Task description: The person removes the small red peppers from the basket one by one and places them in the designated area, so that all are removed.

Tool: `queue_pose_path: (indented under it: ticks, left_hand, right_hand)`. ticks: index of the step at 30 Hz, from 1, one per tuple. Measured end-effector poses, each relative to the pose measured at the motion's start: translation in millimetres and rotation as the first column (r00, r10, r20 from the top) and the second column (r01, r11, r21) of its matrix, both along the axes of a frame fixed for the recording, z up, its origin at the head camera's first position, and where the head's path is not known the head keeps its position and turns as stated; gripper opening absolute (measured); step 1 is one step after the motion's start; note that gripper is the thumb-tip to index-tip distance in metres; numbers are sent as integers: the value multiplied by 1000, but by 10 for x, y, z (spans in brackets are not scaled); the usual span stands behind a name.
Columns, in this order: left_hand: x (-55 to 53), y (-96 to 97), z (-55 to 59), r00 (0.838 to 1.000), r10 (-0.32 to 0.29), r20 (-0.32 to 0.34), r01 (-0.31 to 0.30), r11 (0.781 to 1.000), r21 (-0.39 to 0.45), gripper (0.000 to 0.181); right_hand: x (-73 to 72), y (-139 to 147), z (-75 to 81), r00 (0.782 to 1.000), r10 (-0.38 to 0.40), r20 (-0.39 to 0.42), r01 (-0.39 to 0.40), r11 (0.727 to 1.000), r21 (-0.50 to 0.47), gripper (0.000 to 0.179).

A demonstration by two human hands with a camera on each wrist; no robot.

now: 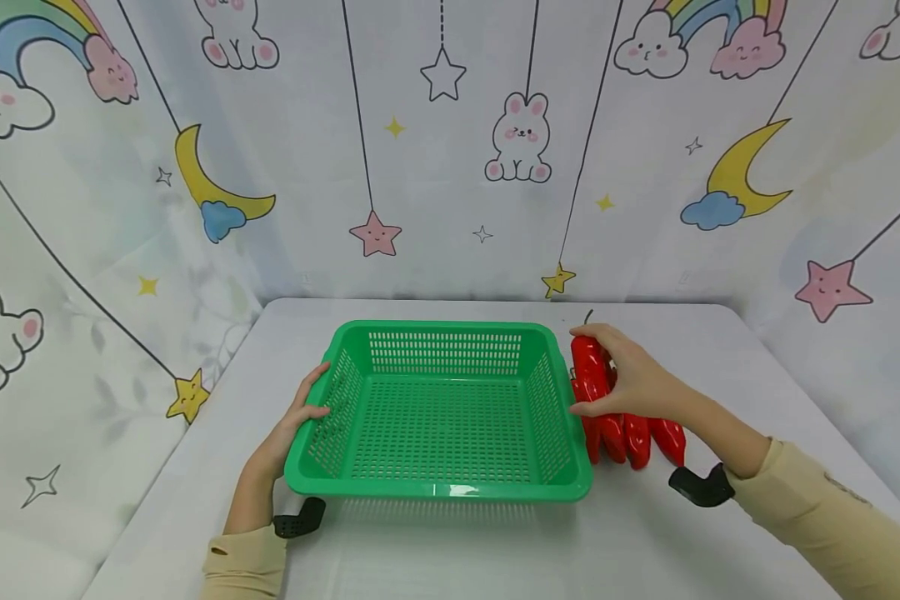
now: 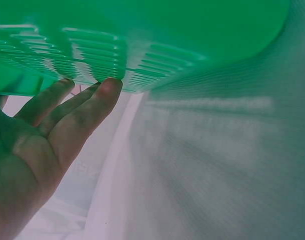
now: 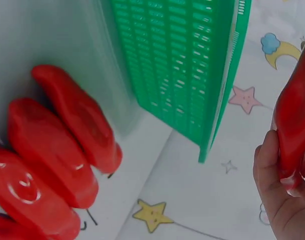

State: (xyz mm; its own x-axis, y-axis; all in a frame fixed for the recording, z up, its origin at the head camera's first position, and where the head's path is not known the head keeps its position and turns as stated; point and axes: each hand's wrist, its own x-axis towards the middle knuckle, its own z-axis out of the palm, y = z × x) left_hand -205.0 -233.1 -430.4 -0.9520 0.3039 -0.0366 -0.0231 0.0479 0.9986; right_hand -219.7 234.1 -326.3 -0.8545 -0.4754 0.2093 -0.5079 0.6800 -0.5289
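Note:
A green plastic basket with slotted walls stands on the white table, its inside bare. My left hand holds its left rim; thumb and index finger lie over the edge. In the left wrist view, other fingers touch the slotted wall from below. To the basket's right, my right hand grips a glossy red chili pepper between thumb and fingers, its dark stem pointing away. A small second red part shows by the palm in the right wrist view. Several more red chili peppers lie side by side beneath.
The white table reaches back to a printed curtain with stars, moons and rabbits. Black wrist cameras sit on both wrists, below the beige sleeves.

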Motion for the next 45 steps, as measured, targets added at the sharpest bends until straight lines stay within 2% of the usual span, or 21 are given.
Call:
queue_pose_path:
  ticks: [25, 35, 45]
  left_hand:
    - [2, -16, -21, 1000, 7, -11, -7, 1000, -9, 68]
    - [4, -15, -25, 1000, -16, -26, 17, 1000, 10, 67]
    - [-2, -5, -24, 1000, -11, -26, 10, 1000, -5, 67]
  right_hand:
    - [68, 592, -128, 990, -143, -5, 143, 989, 33, 93]
    - [27, 854, -198, 987, -156, -44, 157, 987, 21, 96]
    - [7, 1058, -252, 985, -170, -15, 170, 985, 17, 96]
